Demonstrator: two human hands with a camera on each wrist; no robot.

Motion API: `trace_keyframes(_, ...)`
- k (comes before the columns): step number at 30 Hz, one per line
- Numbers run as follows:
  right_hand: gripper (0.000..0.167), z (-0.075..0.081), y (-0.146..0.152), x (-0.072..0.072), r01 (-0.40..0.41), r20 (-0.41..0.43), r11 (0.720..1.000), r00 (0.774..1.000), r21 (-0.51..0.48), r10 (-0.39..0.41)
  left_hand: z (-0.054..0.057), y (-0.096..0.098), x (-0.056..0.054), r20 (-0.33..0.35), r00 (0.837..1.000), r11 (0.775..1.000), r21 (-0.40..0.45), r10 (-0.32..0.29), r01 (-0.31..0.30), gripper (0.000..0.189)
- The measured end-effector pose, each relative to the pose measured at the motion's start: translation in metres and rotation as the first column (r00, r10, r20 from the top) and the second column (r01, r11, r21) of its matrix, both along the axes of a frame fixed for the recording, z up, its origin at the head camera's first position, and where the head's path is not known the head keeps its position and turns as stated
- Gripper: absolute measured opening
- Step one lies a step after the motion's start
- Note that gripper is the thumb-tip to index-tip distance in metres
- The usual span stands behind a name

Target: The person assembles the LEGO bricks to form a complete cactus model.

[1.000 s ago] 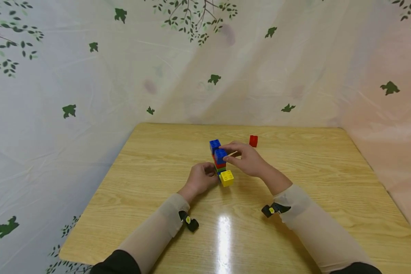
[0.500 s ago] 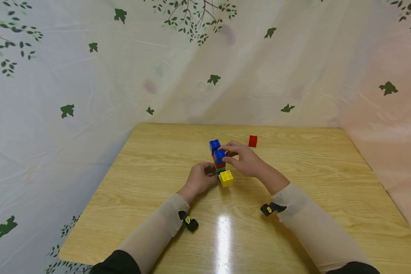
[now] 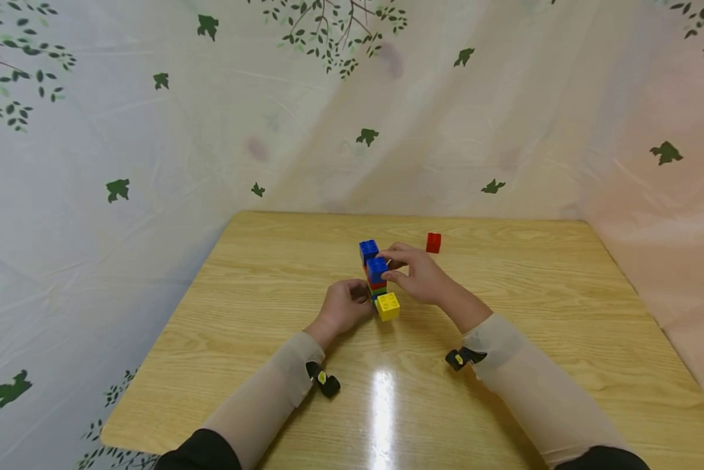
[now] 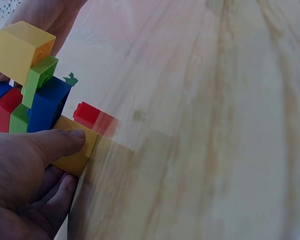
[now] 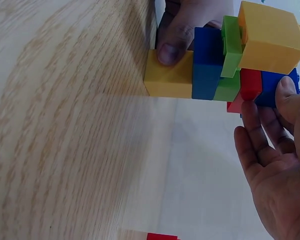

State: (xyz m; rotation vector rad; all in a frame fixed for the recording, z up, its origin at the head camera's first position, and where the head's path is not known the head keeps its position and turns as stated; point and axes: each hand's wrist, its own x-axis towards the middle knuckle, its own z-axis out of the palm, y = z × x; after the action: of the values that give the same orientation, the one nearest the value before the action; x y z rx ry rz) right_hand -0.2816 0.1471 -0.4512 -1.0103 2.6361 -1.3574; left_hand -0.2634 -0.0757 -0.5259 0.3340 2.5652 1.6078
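Observation:
A tower of toy building bricks stands on the table (image 3: 504,391). At its base is a yellow brick (image 5: 167,82), with a blue brick (image 5: 206,65), thin green bricks (image 5: 227,90) and red bricks above. A second yellow brick (image 3: 388,305) juts out toward me. Two blue bricks top the stack, a far one (image 3: 368,250) and a near one (image 3: 378,269). My left hand (image 3: 342,307) grips the base brick, its thumb on the side in the left wrist view. With thumb and fingers, my right hand (image 3: 419,274) pinches the near blue top brick.
A loose red brick (image 3: 434,243) lies on the table behind my right hand. Behind the table hangs a pale cloth (image 3: 305,130) printed with leaves. Each wrist carries a small black camera (image 3: 327,382).
Both hands keep their hold on the tower. The near blue brick and my right hand have shifted very slightly; my right forearm has moved a little to the left.

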Motion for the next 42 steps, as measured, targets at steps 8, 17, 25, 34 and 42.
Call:
trace_keyframes(8, 0.041, -0.001, 0.001, 0.0, -0.009, -0.002, 1.0, 1.0, -0.016, 0.009, 0.001, 0.0, 0.001, -0.009, 1.0, 1.0, -0.001, -0.006, 0.006, 0.031)
trace_keyframes(17, 0.038, -0.004, 0.007, -0.001, 0.026, 0.037, 0.999, 0.999, -0.032, -0.025, 0.002, 0.001, 0.0, -0.012, 1.0, 1.0, 0.013, -0.005, 0.005, 0.029)
trace_keyframes(25, 0.041, -0.012, 0.028, -0.011, 0.082, 0.109, 0.996, 0.991, -0.034, -0.078, 0.001, 0.001, 0.0, -0.006, 1.0, 1.0, 0.008, 0.003, -0.003, 0.028)
trace_keyframes(34, 0.042, -0.014, 0.058, -0.033, 0.211, 0.109, 0.977, 0.971, 0.013, -0.211, 0.001, 0.001, 0.0, -0.002, 1.0, 1.0, 0.008, -0.006, 0.006, 0.029)
trace_keyframes(42, 0.046, -0.018, 0.075, -0.049, 0.318, 0.126, 0.948, 0.94, 0.011, -0.317, 0.003, 0.001, 0.002, 0.008, 1.0, 1.0, 0.01, -0.001, 0.001, 0.029)
